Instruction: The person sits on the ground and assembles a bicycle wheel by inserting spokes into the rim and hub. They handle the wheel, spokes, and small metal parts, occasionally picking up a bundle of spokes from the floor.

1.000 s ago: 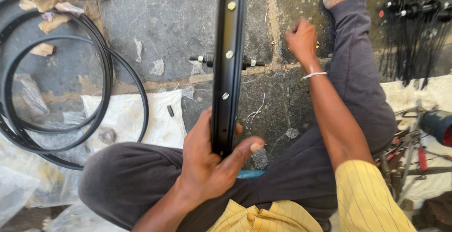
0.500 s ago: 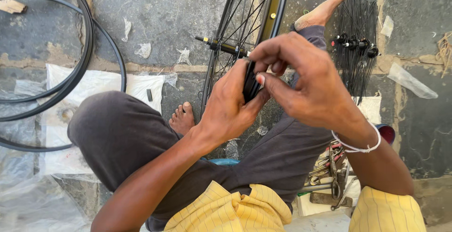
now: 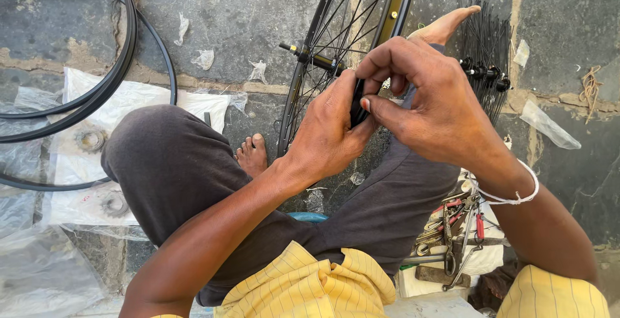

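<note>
A head-worn camera looked down on a person seated on a stone floor [image 3: 258, 27], knees spread in dark trousers, yellow striped sleeves at the bottom; a spoked bicycle wheel [image 3: 336, 60] with a black rim stood upright between the legs, and everything else is placed from that wheel. A second before, the right hand had rested away on the knee and only the left held the rim, which faced the camera edge-on; half a second before, the wheel had turned to show its spokes and both hands had met on it; they were joined there at this moment, so the work had passed from steadying to fine fingering at the rim. Left of the wheel lay loose black tyres [image 3: 97, 92] on clear plastic sheeting; right of it stood a bundle of black spokes [image 3: 487, 53]; below and right lay a heap of pliers and spanners [image 3: 452, 234]. The left hand [image 3: 326, 131] was wrapped round the rim's near edge; the right hand [image 3: 423, 98] pinched narrowly at that same spot; what it pinched could not be told.
</note>
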